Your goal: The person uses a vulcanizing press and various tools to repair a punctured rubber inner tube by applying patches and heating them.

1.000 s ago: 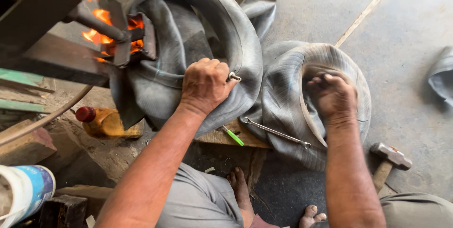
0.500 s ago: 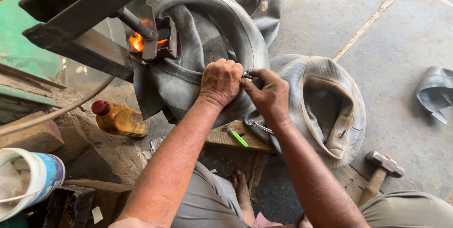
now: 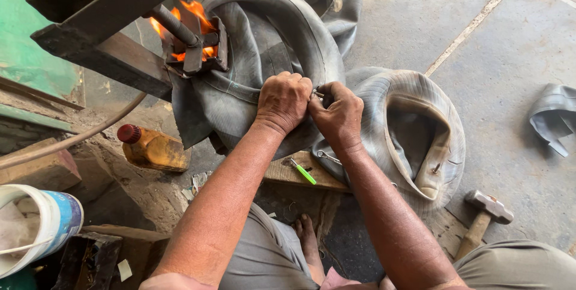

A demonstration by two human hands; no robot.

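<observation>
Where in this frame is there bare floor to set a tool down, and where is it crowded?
Bare concrete floor lies at upper right, between the inner tube and the rubber scrap, and above the hammer. Crowded: the left, with the flaming clamp press, oil bottle, bucket, and where left hand and right hand meet.

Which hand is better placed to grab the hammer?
Right. The hammer lies on the floor on the right hand's side; the left hand grips the inner tube, farther away.
</observation>
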